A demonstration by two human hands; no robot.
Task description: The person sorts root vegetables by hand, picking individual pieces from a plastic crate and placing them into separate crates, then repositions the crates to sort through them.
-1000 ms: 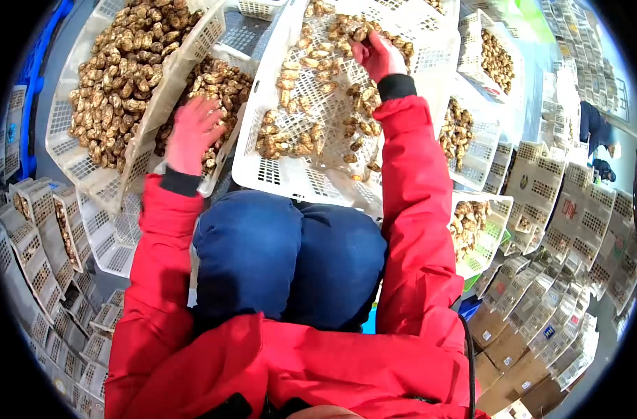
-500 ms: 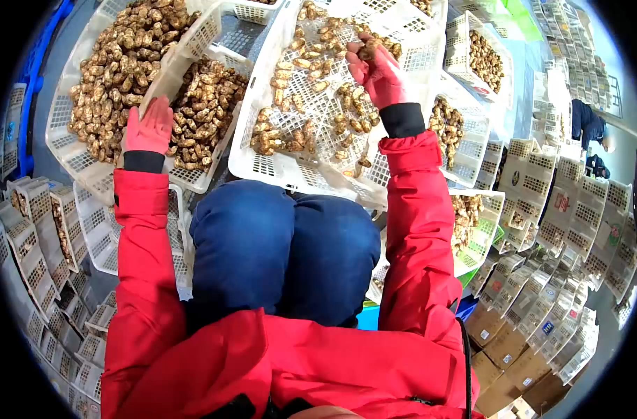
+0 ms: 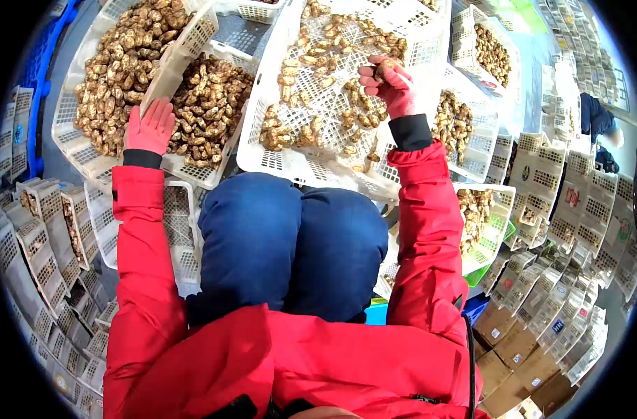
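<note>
My left hand (image 3: 149,127) lies over the near end of a white crate wall (image 3: 175,63), its fingers stretched out. Brown knobbly pieces that look like unshelled peanuts (image 3: 126,77) are heaped on one side of that wall. More of the same pieces (image 3: 210,105) fill the crate on its other side. My right hand (image 3: 397,91) is palm up with curled fingers around a dark brown piece (image 3: 384,70), above the right side of a wide white perforated tray (image 3: 318,164). Loose pieces (image 3: 357,105) lie scattered and in small clusters on the tray.
Smaller white baskets with brown pieces (image 3: 452,126) stand to the right, one (image 3: 492,56) farther back. A basket with paler pieces (image 3: 476,216) is beside my right forearm. Stacked crates (image 3: 566,202) and cardboard boxes (image 3: 514,342) line the right; a person (image 3: 596,119) is beyond.
My right hand has drawn back slightly toward me and to the right, still curled around a brown piece. My left hand stays on the crate wall. The whole view has shifted a little.
</note>
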